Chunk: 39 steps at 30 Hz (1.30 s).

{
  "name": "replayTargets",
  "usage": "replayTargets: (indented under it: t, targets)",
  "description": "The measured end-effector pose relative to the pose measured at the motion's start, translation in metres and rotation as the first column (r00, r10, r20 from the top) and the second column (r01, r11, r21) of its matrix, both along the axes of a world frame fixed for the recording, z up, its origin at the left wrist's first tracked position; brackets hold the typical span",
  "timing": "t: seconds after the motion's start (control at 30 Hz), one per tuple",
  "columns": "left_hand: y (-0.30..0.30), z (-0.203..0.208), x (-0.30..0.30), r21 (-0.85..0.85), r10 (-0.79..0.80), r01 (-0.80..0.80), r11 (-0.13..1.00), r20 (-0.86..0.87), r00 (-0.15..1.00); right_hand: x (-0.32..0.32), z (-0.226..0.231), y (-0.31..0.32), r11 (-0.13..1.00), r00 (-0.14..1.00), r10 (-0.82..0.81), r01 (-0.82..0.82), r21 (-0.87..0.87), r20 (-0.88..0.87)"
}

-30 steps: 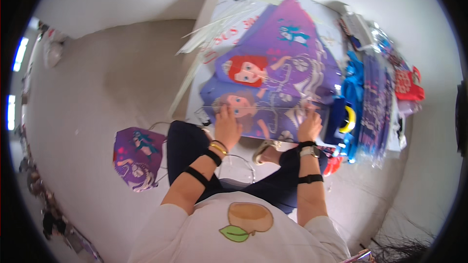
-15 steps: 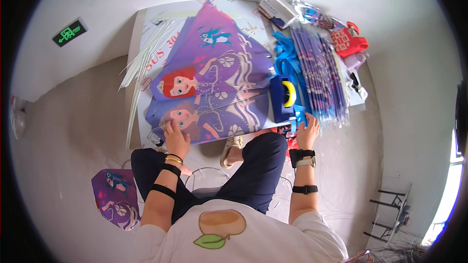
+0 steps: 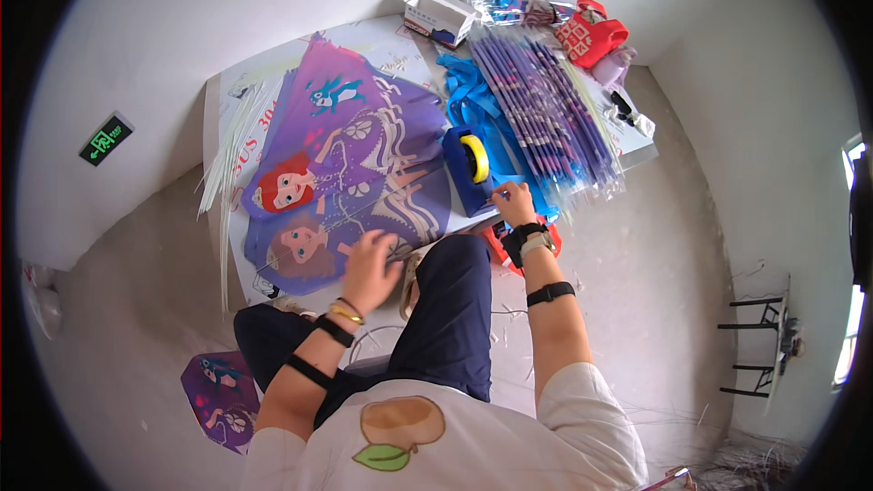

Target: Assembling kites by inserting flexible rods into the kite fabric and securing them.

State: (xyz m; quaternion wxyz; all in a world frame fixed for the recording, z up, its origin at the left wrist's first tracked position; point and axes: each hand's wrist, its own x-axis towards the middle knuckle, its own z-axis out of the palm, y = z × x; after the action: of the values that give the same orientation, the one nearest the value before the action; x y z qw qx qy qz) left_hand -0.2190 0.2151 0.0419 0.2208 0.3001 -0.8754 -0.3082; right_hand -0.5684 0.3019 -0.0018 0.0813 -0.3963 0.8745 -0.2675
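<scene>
A purple kite sheet [image 3: 350, 141] printed with a red-haired princess and a teal animal lies across the table. Thin pale rods run over its lower part. Above its near edge hovers my left hand [image 3: 368, 270], fingers loosely bent and apart, holding nothing. At the near end of a blue tape dispenser [image 3: 461, 173] with a yellow roll [image 3: 475, 160], my right hand [image 3: 515, 205] has its fingertips pinched together. Whatever lies between those fingertips is too small to make out. Blue ribbon-like strips [image 3: 471, 100] lie just behind the dispenser.
Several plastic-sleeved purple bundles [image 3: 546, 114] lie to the right. White rods [image 3: 233, 150] stick out past the table's left edge. An opened white box [image 3: 440, 16] and a red bag [image 3: 591, 35] sit at the back. Another printed sheet [image 3: 218, 400] is low at my left.
My left hand has lifted off the sheet's lower left and moved right. My right hand has come to the dispenser's near end, its fingers closing. The view has turned rightward.
</scene>
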Motion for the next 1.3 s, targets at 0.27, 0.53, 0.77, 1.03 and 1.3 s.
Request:
replayTargets:
  t: [0.27, 0.53, 0.77, 1.03, 1.3]
  targets:
    - [0.030, 0.007, -0.157, -0.311, -0.175, 0.246, 0.918, 0.238, 0.955, -0.016, -0.004, -0.010, 0.988, 0.957, 0.020, 0.026, -0.153, 0.290]
    - [0.035, -0.004, -0.183, -0.362, -0.100, 0.274, 0.891, 0.433, 0.896, 0.000, 0.030, 0.098, 0.969, 0.810, 0.231, -0.139, -0.205, 0.538]
    - [0.029, 0.002, -0.182, -0.448, -0.140, 0.365, 0.816, 0.459, 0.877, 0.073, 0.100, 0.342, 0.999, 0.545, -0.021, 0.049, -0.007, 0.838]
    - [0.034, 0.010, -0.186, -0.463, -0.184, 0.438, 0.771, 0.496, 0.849, 0.105, 0.093, 0.414, 0.985, 0.296, -0.090, 0.166, 0.041, 0.951]
    - [0.042, 0.004, -0.192, -0.469, -0.279, 0.455, 0.757, 0.397, 0.874, 0.102, 0.054, 0.417, 0.975, 0.381, -0.222, 0.103, 0.197, 0.898]
